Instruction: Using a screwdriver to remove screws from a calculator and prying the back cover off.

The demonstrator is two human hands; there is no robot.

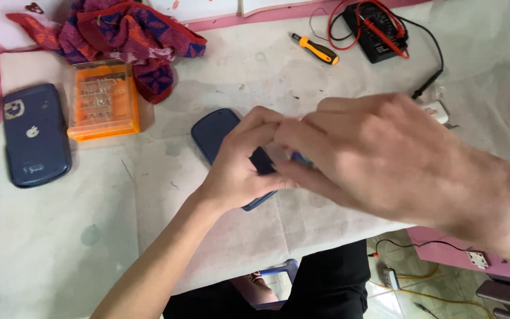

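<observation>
Head view: left hand and right hand meet above the white cloth, fingers pinched narrow on a small dark part, held just over a blue phone lying face-down. Motion blur hides the exact grip. Risk: the part could slip and drop onto the phone or roll toward the table edge near the lap. An orange screwdriver and orange bit case lie well apart.

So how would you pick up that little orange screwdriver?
Probably by the orange handle of the screwdriver, pinched across its width from above. It lies flat on the white cloth, and the handle looks thicker than the thin tip end. The space around it is free.
</observation>
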